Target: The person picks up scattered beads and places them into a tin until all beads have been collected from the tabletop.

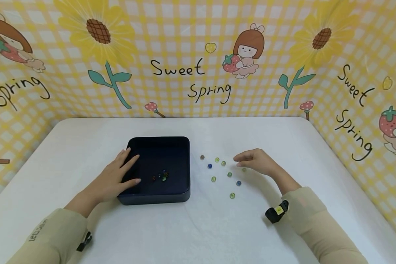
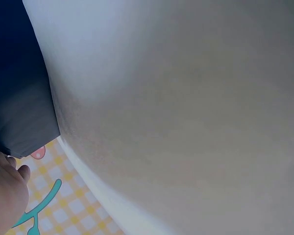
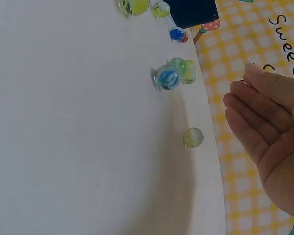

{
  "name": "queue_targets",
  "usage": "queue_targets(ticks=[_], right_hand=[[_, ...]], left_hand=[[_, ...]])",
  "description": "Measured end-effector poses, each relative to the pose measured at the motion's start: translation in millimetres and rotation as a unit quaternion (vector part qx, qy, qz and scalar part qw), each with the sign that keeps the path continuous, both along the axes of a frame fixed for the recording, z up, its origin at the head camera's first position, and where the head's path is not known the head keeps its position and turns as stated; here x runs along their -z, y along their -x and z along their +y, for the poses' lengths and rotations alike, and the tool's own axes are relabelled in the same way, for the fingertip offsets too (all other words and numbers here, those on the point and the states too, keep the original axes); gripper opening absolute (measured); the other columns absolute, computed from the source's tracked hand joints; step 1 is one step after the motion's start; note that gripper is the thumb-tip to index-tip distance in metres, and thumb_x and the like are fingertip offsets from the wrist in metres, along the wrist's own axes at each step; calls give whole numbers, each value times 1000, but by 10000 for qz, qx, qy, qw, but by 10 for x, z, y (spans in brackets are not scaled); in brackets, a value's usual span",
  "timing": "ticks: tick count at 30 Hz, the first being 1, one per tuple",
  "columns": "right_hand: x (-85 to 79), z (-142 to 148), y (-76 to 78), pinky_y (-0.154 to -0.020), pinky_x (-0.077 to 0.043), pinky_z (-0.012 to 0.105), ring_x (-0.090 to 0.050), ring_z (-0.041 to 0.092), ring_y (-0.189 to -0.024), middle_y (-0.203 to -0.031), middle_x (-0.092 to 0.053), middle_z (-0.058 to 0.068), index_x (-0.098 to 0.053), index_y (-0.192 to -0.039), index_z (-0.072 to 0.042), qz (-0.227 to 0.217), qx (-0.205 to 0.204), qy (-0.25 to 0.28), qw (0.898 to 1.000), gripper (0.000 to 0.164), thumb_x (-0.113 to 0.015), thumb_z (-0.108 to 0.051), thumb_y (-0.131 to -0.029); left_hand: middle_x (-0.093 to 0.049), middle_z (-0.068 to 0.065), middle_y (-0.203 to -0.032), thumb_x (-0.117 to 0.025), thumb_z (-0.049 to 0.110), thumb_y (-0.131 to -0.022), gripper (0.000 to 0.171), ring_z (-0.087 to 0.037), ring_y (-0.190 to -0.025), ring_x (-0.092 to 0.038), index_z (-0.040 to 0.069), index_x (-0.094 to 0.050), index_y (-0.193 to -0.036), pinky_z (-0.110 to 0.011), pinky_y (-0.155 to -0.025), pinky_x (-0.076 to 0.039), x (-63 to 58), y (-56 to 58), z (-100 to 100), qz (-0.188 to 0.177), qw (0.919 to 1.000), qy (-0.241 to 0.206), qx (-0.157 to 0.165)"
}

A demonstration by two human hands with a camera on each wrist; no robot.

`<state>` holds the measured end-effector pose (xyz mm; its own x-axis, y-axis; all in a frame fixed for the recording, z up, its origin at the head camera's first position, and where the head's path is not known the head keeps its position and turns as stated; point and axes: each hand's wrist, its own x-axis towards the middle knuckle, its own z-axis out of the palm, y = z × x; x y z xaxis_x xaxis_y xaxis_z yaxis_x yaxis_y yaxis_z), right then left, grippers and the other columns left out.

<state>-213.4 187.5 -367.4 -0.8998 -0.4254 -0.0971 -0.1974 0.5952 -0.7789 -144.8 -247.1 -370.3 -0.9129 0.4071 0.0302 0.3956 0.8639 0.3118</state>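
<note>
A dark navy tray (image 1: 154, 198) stands left of centre on the white table, with several glass marbles (image 1: 164, 176) gathered on its floor. Over its left rim lies my left hand (image 1: 109, 179), fingers spread and thumb reaching inside; the left wrist view catches only part of this hand (image 2: 7, 196) beside the tray wall (image 2: 22, 107). To the right of the tray, loose marbles are scattered: a dark blue one (image 1: 209, 166), a brownish one (image 1: 202, 157) and several yellow-green ones (image 1: 232, 195). Above the rightmost, a pale yellowish marble (image 3: 193, 137), my right hand (image 1: 257, 161) hovers with extended fingers, holding nothing.
The white table (image 1: 198, 234) has rounded far corners. Behind it and at both sides hangs a yellow checked cloth (image 1: 184, 29) printed with flowers and figures. Each sleeve cuff carries a small black camera (image 1: 274, 215).
</note>
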Motion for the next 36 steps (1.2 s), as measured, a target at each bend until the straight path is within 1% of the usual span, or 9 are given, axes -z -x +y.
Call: queue_targets(ticks=[7, 12, 15, 19, 21, 25, 28, 36], right_hand=[[40, 98, -8, -84, -41, 37, -50, 23, -105, -104, -61, 7, -63, -103, -4, 4, 55, -156, 9999, 25, -61, -15, -81], [83, 148, -11, -85, -40, 38, -50, 24, -105, -103, -62, 7, -64, -103, -4, -30, 101, -362, 9993, 25, -61, -14, -80], [102, 171, -11, -85, -40, 37, -51, 24, -103, -102, -62, 6, -64, -102, -4, -56, 133, -465, 9988, 25, -62, -13, -79], [131, 199, -14, -83, -42, 37, -53, 24, -100, -101, -62, 8, -63, -102, -2, -50, 58, -534, 9985, 26, -63, -12, -78], [150, 210, -18, -83, -42, 37, -53, 24, -99, -101, -62, 8, -63, -102, -2, -38, 22, -575, 9983, 27, -64, -12, -78], [188, 222, -12, -82, -42, 36, -54, 23, -97, -99, -63, 7, -65, -100, -3, 53, -2, -624, 9980, 24, -64, -11, -77], [201, 220, -9, -81, -43, 36, -55, 22, -95, -96, -64, 5, -66, -98, -4, 203, -61, -663, 9976, 21, -64, -10, -77], [190, 195, 5, -78, -43, 36, -56, 21, -91, -91, -64, 3, -67, -92, -8, 598, -264, -899, 9938, 16, -64, -9, -77]], left_hand=[[3, -15, -143, -45, 51, -84, 75, -30, -128, 5, 11, -15, -139, -59, -93, -13, 9, 7, -2, 48, 10000, -2, -28], [4, -16, -143, -44, 50, -84, 75, -30, -128, 7, 11, -13, -140, -59, -93, -13, 19, 27, -16, 21, 10000, -22, 33], [5, -15, -143, -44, 51, -84, 75, -30, -128, 7, 13, -11, -140, -60, -92, -13, 23, 38, -31, 42, 10000, 4, 35], [4, -16, -143, -45, 50, -84, 75, -30, -128, 7, 15, -9, -140, -60, -92, -14, 20, 45, -41, 71, 10000, 9, 50], [4, -16, -142, -45, 50, -84, 75, -30, -128, 7, 15, -9, -140, -60, -92, -14, 17, 45, -36, 47, 10000, -16, 72], [4, -16, -142, -45, 50, -84, 75, -30, -128, 7, 12, -11, -140, -60, -92, -14, 3, 45, -27, -10, 10000, -14, 65], [3, -16, -142, -45, 50, -84, 75, -30, -128, 6, 11, -13, -140, -60, -92, -14, 7, 48, -27, 12, 10000, -4, 45], [4, -16, -142, -45, 49, -84, 75, -30, -128, 8, 11, -13, -140, -60, -92, -14, 2, 65, -31, 22, 10000, -20, 83]])
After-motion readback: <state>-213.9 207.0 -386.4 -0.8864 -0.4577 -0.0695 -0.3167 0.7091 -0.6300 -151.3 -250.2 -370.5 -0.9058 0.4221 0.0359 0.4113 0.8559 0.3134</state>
